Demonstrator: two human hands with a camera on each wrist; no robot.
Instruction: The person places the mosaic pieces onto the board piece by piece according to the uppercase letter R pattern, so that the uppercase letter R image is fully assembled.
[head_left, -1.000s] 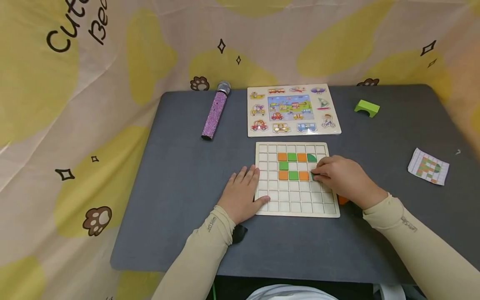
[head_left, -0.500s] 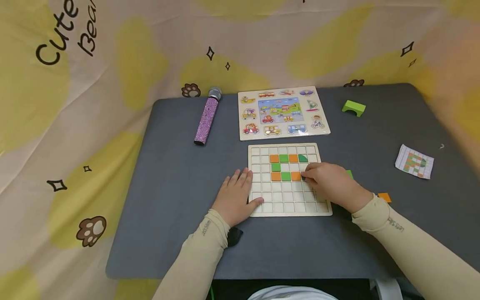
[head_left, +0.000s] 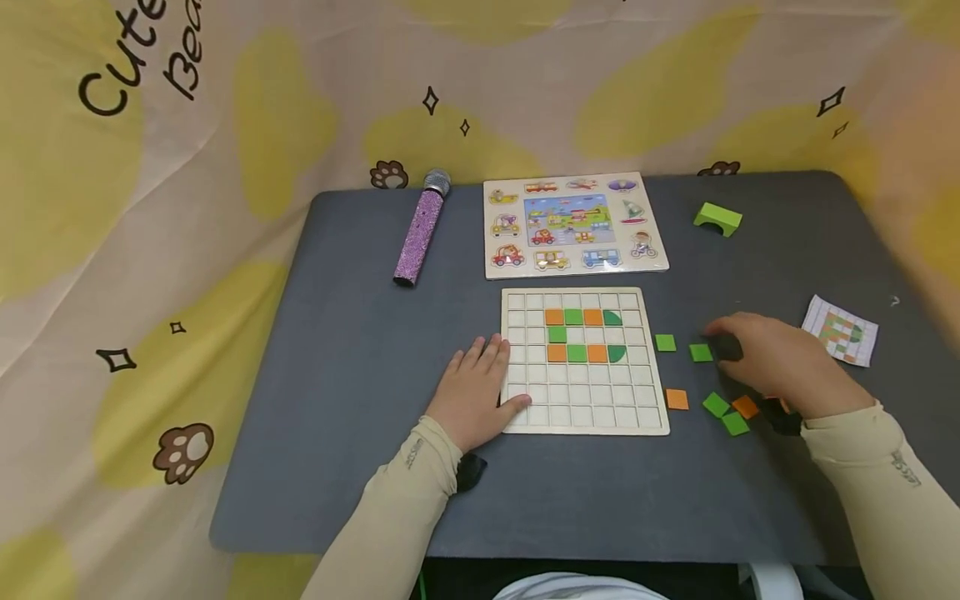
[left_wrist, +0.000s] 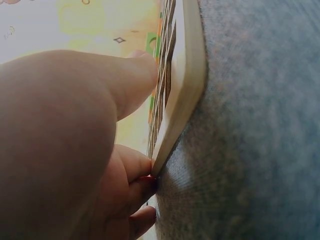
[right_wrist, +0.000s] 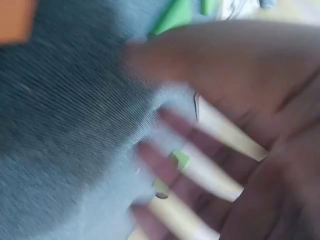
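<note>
A wooden grid board (head_left: 585, 414) lies on the grey table with orange and green squares and two dark green quarter-round tiles set in its cells. The lower quarter-round tile (head_left: 617, 354) sits at the right end of its row. My left hand (head_left: 480, 392) rests along the board's left edge, fingers straight and thumb on the rim. Right of the board, my right hand (head_left: 780, 362) hovers over the table, thumb and fingers apart, holding nothing. Near its fingertips lies a green square tile (head_left: 701, 352). Closer to the board is another green tile (head_left: 665, 342).
Several loose tiles, among them an orange one (head_left: 677, 399) and a green one (head_left: 736, 424), lie right of the board. A pattern card (head_left: 842, 331) is at the right. Behind are a picture puzzle (head_left: 577, 225), a purple microphone (head_left: 422, 237) and a green arch block (head_left: 718, 218).
My right hand has let go of the dark green quarter-round tile in the grid and moved right over the loose tiles. The left hand stays on the board's edge.
</note>
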